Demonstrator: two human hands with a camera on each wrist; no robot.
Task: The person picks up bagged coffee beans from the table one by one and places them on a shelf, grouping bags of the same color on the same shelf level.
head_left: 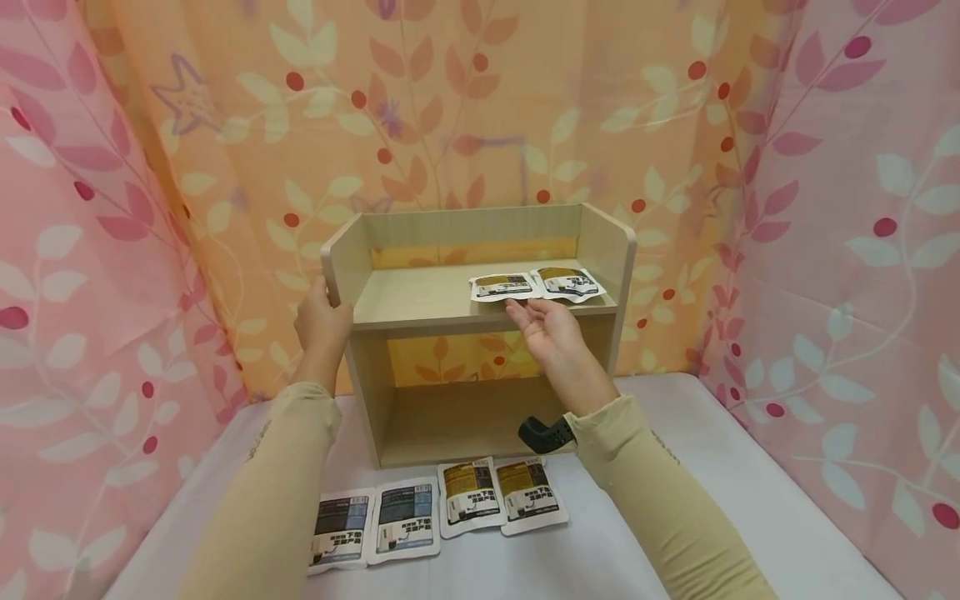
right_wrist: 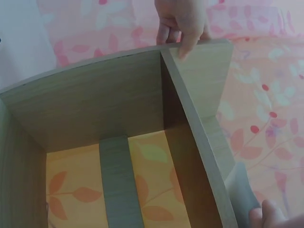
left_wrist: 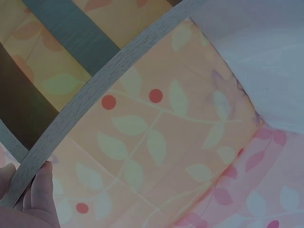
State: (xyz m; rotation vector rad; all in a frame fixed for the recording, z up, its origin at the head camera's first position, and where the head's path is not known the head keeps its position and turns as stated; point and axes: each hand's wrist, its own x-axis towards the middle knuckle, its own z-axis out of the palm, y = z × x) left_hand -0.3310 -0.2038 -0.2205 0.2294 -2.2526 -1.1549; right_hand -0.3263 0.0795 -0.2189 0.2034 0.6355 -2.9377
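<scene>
A small two-tier wooden shelf [head_left: 480, 323] stands in the middle of the head view. My left hand [head_left: 322, 321] grips the front edge of its left side panel, thumb on one side and fingers on the other; the left wrist view shows the fingers [left_wrist: 42, 192] wrapped there. On the upper board lie two flat white pouches with brown labels, a left pouch [head_left: 506, 287] and a right pouch [head_left: 567, 283]. My right hand [head_left: 553, 337] is palm up at the board's front edge, its relaxed fingertips right at the left pouch's front rim.
Several more pouches lie in a row before the shelf: two blue-labelled pouches [head_left: 406, 518] at left and two brown-labelled pouches [head_left: 531, 496] at right. A white cloth [head_left: 697, 483] covers the table. Patterned curtains [head_left: 480, 100] enclose it. A black device [head_left: 545, 435] sits at my right wrist.
</scene>
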